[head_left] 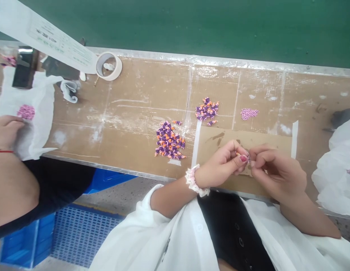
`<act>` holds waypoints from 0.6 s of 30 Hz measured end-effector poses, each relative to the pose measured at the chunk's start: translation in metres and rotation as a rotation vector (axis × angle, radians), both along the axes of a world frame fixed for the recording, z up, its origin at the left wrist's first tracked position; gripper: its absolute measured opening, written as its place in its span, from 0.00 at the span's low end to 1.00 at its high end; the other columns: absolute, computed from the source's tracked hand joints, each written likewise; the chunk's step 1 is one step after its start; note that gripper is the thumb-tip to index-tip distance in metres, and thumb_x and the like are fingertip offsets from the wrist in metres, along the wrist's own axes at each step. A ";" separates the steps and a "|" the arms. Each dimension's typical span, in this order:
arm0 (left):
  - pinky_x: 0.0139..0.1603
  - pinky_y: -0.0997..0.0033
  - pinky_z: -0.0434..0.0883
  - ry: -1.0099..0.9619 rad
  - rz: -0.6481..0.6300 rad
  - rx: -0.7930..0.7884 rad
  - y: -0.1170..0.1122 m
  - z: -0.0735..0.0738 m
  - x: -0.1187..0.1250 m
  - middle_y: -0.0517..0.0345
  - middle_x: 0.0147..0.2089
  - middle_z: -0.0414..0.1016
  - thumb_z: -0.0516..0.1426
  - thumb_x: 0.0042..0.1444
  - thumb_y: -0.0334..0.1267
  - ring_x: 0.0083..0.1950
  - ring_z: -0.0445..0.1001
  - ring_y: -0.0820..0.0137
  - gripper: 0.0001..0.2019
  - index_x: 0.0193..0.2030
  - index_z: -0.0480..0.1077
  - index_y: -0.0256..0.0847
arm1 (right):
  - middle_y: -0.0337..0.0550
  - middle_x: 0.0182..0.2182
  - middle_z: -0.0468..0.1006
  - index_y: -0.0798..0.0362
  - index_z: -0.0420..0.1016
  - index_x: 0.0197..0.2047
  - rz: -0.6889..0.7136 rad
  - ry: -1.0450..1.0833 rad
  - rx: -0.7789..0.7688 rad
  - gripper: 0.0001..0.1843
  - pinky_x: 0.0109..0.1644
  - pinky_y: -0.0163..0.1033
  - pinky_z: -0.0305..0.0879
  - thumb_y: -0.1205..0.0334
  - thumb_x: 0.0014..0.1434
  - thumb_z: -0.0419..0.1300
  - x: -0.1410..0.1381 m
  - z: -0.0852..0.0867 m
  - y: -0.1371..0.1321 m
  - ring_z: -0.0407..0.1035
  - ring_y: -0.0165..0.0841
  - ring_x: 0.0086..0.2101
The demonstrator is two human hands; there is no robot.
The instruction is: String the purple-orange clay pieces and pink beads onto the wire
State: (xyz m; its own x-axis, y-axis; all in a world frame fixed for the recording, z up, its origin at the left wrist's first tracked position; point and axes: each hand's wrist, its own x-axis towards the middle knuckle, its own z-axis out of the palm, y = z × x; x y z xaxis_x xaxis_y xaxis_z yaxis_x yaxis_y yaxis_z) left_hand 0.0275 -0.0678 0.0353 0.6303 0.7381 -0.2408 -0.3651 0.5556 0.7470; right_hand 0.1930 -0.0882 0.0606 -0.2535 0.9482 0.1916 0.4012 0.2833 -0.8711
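Observation:
My left hand (pixel 222 163) and my right hand (pixel 272 171) meet above a taped cardboard patch (pixel 242 139) at the table's near edge. Both pinch one tiny piece (pixel 237 153) with an orange tip between their fingertips; most of it is hidden. A scrunchie sits on my left wrist. A large pile of small purple-and-orange pieces (pixel 169 140) lies left of my hands. A smaller pile of the same pieces (pixel 207 110) lies farther back. A little heap of pink bits (pixel 249 113) lies to its right.
A tape roll (pixel 109 66) stands at the back left. Another person's hand (pixel 6 130) rests at the left on a white bag (pixel 36 109) holding pink bits (pixel 26 111). A white plastic bag (pixel 337 173) sits at the right. A blue crate (pixel 58 233) stands below the table.

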 end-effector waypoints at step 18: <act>0.31 0.75 0.61 0.210 0.097 0.316 -0.003 -0.010 0.002 0.64 0.29 0.61 0.53 0.63 0.48 0.28 0.60 0.79 0.13 0.37 0.60 0.40 | 0.37 0.30 0.73 0.50 0.67 0.30 -0.128 0.133 -0.108 0.14 0.30 0.31 0.66 0.81 0.52 0.59 -0.001 -0.003 -0.002 0.69 0.27 0.31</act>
